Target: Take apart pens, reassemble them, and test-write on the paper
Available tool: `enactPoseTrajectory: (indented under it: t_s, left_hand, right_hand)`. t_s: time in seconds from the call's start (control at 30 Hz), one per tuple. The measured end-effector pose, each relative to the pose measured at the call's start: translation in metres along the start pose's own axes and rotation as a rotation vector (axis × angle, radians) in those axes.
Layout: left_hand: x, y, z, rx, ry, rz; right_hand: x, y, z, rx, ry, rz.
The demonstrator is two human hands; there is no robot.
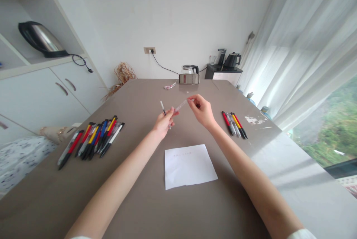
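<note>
My left hand [164, 121] is closed over the table, with a clear, narrow strip or tube [180, 106] coming out toward the right. A thin white-and-dark pen refill [162, 106] pokes up from the same hand, slanting left. My right hand [203, 110] pinches the far end of the clear piece between thumb and fingertips; whether it is a pen barrel or a wrapper I cannot tell. Below both hands lies a sheet of white paper [189, 168] with faint writing near its top edge.
On the brown table [139, 194], several pens [93, 138] are heaped at left. A smaller row of pens [234, 124] lies at right beside white scraps [255, 120]. A glass kettle on its base [189, 79] and a small crumpled wrapper [169, 86] are at the far edge.
</note>
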State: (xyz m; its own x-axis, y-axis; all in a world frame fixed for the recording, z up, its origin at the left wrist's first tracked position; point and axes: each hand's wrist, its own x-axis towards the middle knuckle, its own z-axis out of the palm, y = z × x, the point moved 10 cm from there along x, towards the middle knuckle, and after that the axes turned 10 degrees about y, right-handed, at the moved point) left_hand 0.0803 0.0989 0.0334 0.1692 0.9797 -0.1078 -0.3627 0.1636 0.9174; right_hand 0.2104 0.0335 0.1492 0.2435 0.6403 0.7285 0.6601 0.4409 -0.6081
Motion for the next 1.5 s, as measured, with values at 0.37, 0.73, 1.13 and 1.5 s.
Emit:
enactPoseTrajectory:
  t_s: [0.37,0.73,1.13,1.5]
  left_hand:
    - [-0.025,0.011,0.033,0.284,-0.208,0.108]
    - [-0.029,0.001,0.039,0.408,-0.284,0.094]
    - [-0.025,0.003,0.034,0.419,-0.255,0.115]
    - [-0.022,0.001,0.034,0.48,-0.258,0.165]
  right_hand:
    - [0.001,0.009,-0.004,0.046,0.014,0.074]
    - [0.008,0.008,-0.002,0.195,0.031,0.051]
    - [0.009,0.007,-0.002,0.255,0.028,0.061]
    - [0.002,-0.004,0.008,0.205,-0.102,0.021]
